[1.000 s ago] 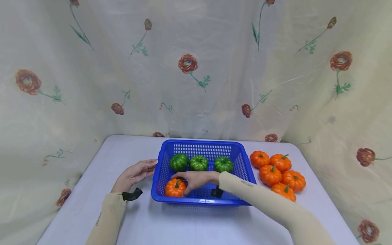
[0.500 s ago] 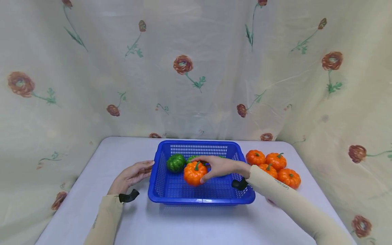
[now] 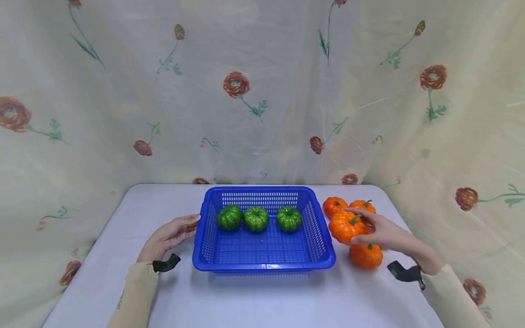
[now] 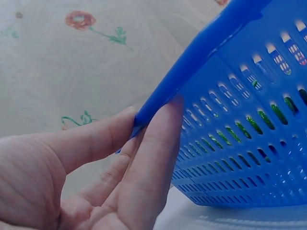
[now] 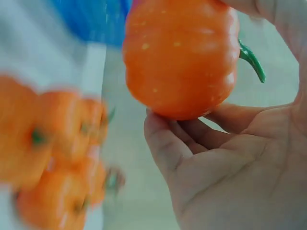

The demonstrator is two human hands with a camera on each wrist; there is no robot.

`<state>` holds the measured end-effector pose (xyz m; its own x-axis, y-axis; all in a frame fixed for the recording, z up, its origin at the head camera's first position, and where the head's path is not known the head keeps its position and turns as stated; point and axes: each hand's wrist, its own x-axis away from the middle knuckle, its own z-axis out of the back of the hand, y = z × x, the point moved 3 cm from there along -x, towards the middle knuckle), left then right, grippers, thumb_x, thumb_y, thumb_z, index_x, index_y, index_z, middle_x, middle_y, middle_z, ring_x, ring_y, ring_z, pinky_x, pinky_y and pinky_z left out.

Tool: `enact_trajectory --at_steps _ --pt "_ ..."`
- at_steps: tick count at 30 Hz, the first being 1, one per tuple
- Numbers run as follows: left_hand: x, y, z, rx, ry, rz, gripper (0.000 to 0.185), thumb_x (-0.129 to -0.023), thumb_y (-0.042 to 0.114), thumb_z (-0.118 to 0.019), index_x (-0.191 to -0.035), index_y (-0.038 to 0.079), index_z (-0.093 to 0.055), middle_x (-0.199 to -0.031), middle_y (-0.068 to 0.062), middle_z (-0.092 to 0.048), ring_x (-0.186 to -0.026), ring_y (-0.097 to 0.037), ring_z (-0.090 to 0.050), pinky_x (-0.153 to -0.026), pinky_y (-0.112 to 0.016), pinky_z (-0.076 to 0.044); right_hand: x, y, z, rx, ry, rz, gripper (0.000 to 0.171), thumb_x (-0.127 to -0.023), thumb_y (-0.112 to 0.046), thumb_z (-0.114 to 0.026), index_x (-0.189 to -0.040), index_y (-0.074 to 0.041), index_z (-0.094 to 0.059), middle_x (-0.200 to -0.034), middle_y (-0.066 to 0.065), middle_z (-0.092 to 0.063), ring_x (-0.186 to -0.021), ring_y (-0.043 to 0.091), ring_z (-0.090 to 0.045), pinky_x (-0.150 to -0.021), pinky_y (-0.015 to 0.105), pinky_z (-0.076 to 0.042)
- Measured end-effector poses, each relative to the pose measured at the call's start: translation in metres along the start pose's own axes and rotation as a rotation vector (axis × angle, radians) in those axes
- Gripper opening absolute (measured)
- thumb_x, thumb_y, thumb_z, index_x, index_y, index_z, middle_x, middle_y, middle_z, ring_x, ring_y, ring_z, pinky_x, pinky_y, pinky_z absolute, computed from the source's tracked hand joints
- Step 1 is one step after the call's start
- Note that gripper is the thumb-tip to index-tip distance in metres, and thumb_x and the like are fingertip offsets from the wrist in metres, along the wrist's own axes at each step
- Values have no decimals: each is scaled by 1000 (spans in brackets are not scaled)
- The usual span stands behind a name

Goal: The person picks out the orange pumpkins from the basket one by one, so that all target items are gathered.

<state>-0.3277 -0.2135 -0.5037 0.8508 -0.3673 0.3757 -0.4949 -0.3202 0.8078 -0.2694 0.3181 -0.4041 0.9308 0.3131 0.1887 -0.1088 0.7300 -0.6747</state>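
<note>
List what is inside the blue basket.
The basket holds three green pumpkins along its far side. Nothing covers them; its floor shows otherwise bare.

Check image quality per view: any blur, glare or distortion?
Head view: sharp, evenly lit, wide-angle bowing at the edges, soft shadow under the blue basket. Left wrist view: sharp, no glare. Right wrist view: held orange pumpkin fairly clear, the orange pumpkins behind motion-smeared.
</note>
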Motion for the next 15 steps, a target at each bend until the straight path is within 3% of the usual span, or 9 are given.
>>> enact_trajectory --at_steps 5,8,15 --pt "7 5 -1 -9 -79 -4 39 -90 11 -56 -125 1 -43 -108 -10 -60 -97 -18 -60 -92 -32 -47 34 57 19 -84 69 -64 76 -82 -34 -64 -142 -11 -22 -140 25 -26 -123 44 -29 -88 57 -44" --pt "11 7 0 -12 -91 -8 34 -90 12 -56 -121 3 -46 -107 -10 -60 -96 -18 -61 -91 -31 -47 48 88 23 -114 92 -105 77 -84 -31 -63 -142 -6 -20 -141 27 -22 -124 48 -23 -92 63 -36" --pt "13 5 4 -9 -93 -18 28 -90 11 -55 -116 3 -50 -104 -9 -61 -95 -17 -61 -89 -30 -49 55 143 10 -133 48 -223 82 -85 -32 -62 -140 4 -15 -140 35 -13 -123 55 -13 -93 70 -24"
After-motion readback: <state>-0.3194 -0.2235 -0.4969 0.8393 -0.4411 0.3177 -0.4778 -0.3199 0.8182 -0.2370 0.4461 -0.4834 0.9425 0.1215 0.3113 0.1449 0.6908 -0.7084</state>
